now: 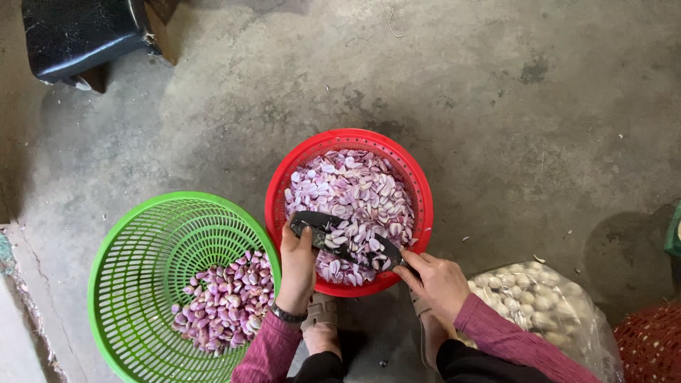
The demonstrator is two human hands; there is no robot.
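A red plastic basket (347,141) on the concrete floor holds a heap of pale purple garlic cloves (358,191). Across its near side lies a dark flat tool (345,242) with cloves piled against it. My left hand (296,269) grips the tool's left end and my right hand (436,280) grips its right end. A dark band sits on my left wrist. To the left stands a green plastic basket (142,241) with a smaller pile of purple cloves (225,301) in its near right part.
A clear plastic bag of whole white garlic bulbs (543,301) lies at my right. A red mesh sack (651,344) is at the lower right corner. A dark stool (78,32) stands at the top left. My sandalled feet (320,319) rest below the red basket.
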